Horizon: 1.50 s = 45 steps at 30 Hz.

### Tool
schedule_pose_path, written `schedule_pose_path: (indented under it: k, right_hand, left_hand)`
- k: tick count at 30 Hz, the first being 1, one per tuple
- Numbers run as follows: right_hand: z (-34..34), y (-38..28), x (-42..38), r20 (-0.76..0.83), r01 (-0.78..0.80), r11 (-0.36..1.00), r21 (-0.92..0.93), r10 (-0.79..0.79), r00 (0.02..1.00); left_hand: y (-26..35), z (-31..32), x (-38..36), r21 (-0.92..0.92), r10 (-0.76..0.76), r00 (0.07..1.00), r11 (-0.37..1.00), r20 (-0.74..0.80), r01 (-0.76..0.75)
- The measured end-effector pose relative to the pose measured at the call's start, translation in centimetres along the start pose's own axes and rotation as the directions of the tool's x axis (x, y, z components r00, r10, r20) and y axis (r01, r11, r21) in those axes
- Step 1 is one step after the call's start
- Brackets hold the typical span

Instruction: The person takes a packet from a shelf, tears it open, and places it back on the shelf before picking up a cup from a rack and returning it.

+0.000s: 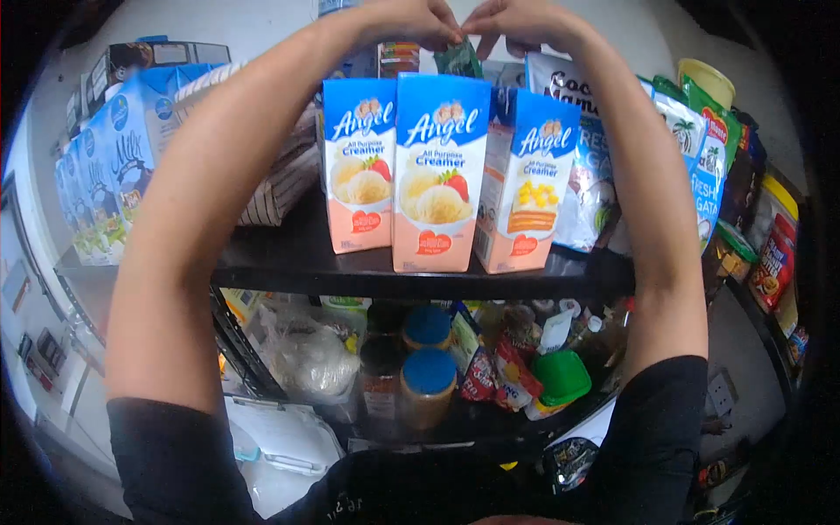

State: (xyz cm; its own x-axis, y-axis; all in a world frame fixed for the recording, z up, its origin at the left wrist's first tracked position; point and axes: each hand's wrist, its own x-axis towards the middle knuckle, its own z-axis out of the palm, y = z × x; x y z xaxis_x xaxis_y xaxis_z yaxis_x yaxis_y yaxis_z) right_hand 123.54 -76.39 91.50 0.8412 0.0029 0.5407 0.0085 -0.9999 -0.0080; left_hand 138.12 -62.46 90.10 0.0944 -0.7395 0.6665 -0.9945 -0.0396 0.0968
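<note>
Green packet (458, 59) is pinched, grip closed, by left hand (422, 21) and right hand (516, 24) behind creamer cartons (441, 179).

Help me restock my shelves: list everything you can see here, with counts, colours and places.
Creamer cartons: three, blue-white-peach, upper front
Milk cartons: several, blue, upper left
Cloth: striped, upper left
Pouches: several, mostly blue-white, upper right
Tub: one, yellow, far upper right
Shelves: at least two, black
Clear bag: one, lower left
Jars: two, blue-lidded, lower middle
Small packets: several, red and mixed, lower right
Green container: one, lower right
Wall socket: one, white, right
Others: too blurred or hidden to count
Green packet: one, between hands
Left hand, right hand: bare, top; black sleeves
</note>
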Motion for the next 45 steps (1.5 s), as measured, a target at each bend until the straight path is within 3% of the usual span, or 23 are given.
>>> schedule_pose_path:
  k: [2,3,8,12,14,18,22,24,26,29,32,36,39,41,45]
  right_hand:
    - [0.8,1.8,1.6,0.061,-0.034,0.998,0.062,0.031,0.998]
    - [1.0,2.4,2.0,0.039,-0.005,0.998,0.064,0.003,0.999]
    - [0.8,0.2,0.4,0.003,-0.069,0.995,0.075,0.069,0.998]
    - [0.6,0.0,0.4,0.011,-0.072,0.996,0.052,0.071,0.997]
    - [0.8,0.1,0.7,0.024,-0.055,0.996,0.073,0.053,0.998]
    - [0.2,-0.1,1.7,0.102,-0.094,0.995,0.019,0.091,0.991]
    - [-0.5,-1.1,2.1,0.109,-0.229,0.971,-0.069,0.235,0.966]
    - [-0.5,-1.0,2.4,0.234,-0.319,0.948,-0.008,0.312,0.921]
    - [-1.0,-1.0,2.1,0.239,-0.316,0.949,0.023,0.302,0.923]
    - [-0.8,-0.3,2.7,0.296,-0.390,0.906,0.162,0.332,0.895]
    - [-0.7,-0.5,3.1,0.259,-0.396,0.903,0.165,0.348,0.901]
    - [-0.3,0.1,4.4,0.231,-0.444,0.882,0.158,0.404,0.885]
    - [-0.1,1.1,4.6,0.274,-0.429,0.888,0.164,0.377,0.885]
    - [-0.3,1.1,4.1,0.284,-0.412,0.885,0.215,0.347,0.894]
    - [-0.6,0.5,3.2,0.294,-0.392,0.898,0.200,0.327,0.898]
  left_hand:
    - [0.7,-0.8,-0.6,0.029,-0.019,0.993,0.999,0.118,0.015]
    - [-2.0,0.5,1.2,-0.046,0.022,0.998,0.999,0.066,-0.019]
    - [0.1,0.4,-0.1,-0.082,-0.020,1.000,0.996,0.010,0.021]
    - [0.0,0.3,-0.1,0.064,0.077,0.996,0.995,0.049,-0.080]
    - [0.1,0.4,-0.2,0.181,0.217,0.976,0.959,0.030,-0.219]
    - [-0.3,0.4,0.6,0.215,0.223,0.975,0.952,0.008,-0.219]
    - [-0.1,0.6,0.6,0.044,0.091,0.996,0.995,-0.017,-0.090]
    - [0.1,0.6,0.4,0.013,0.069,0.997,0.998,-0.019,-0.068]
    - [0.3,0.7,0.3,-0.021,0.050,0.999,0.999,-0.022,-0.050]
    - [0.1,1.0,0.2,0.029,0.166,0.984,0.986,-0.062,-0.164]
    - [0.0,1.0,0.4,0.098,0.227,0.969,0.971,-0.099,-0.218]
    - [0.1,1.2,0.5,0.111,0.174,0.978,0.981,-0.116,-0.161]
    - [-0.6,1.3,0.8,0.133,0.220,0.971,0.969,-0.098,-0.206]
    - [-0.8,1.4,0.8,0.164,0.356,0.932,0.926,-0.073,-0.341]
    - [-0.7,1.4,0.8,0.207,0.376,0.927,0.906,0.001,-0.368]
